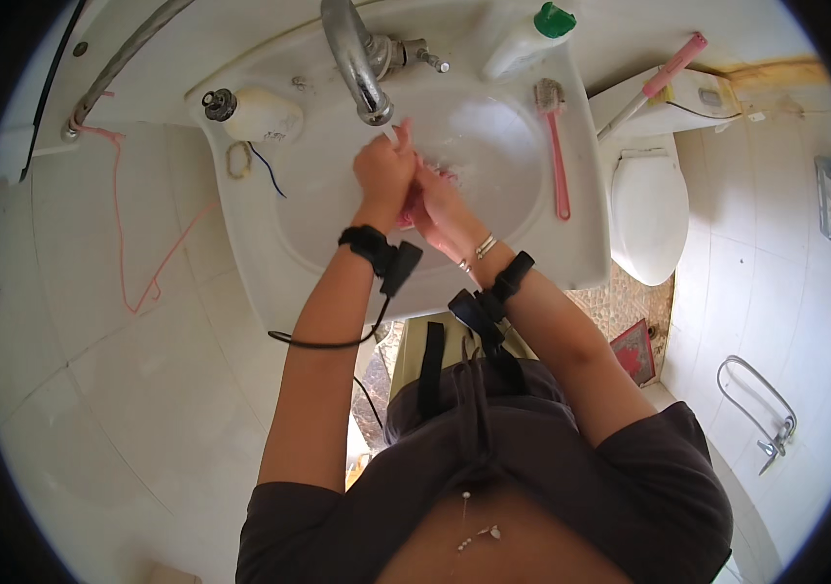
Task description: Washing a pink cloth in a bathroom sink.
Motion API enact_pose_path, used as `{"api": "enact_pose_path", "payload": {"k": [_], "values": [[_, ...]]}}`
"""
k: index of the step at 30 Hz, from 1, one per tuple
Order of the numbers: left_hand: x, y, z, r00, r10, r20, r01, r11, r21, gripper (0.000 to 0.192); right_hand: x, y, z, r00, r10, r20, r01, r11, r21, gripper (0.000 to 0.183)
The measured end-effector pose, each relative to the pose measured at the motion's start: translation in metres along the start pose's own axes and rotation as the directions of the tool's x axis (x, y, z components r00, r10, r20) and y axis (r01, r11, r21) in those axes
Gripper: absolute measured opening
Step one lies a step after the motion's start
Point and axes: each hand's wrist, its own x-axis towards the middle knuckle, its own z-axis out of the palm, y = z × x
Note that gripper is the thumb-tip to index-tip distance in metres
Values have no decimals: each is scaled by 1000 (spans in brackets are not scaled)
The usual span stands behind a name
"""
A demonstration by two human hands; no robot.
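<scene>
Both hands meet over the bowl of a white ceramic washbasin (328, 248), just below the spout of a chrome tap (366, 73). A thin stream of water (390, 133) falls from the spout beside my left hand (383, 171). Pressed between my palms is a small pink-red item (407, 215), mostly covered by the fingers; it may be cloth, but I cannot tell. My right hand (445, 204) cups it from the right, and a bit of it shows past the fingers. Wet pinkish splashes or suds lie just beyond, in the bowl.
A pump bottle (266, 115), a hair tie (238, 160) and a blue strip (268, 169) lie on the left rim. A pink-handled scrubbing brush (558, 160) and a green-capped white bottle (521, 47) are on the right. A toilet (649, 215) stands beyond. Cables hang from my wrist straps.
</scene>
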Motion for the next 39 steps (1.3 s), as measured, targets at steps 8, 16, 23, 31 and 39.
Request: {"api": "enact_pose_path", "payload": {"k": [8,16,23,31,39], "values": [[-34,10,15,991,108,-74,-120,975,-187,42,6,-20,20,946,-2,-325,9,1000,20,27],[-10,7,2,984,-181,2,178,966,-186,41,-4,-13,2,956,-43,-289,-25,974,-227,36],[-18,18,10,995,84,-51,-95,963,-252,41,-5,-21,12,969,-56,-239,44,998,-52,34],[21,-24,-23,933,-319,167,359,780,-513,40,-24,-44,12,993,51,-106,-76,968,-239,38],[-16,-1,-66,682,202,703,650,273,-709,33,-34,-53,3,998,-59,-3,21,405,-914,41]]}}
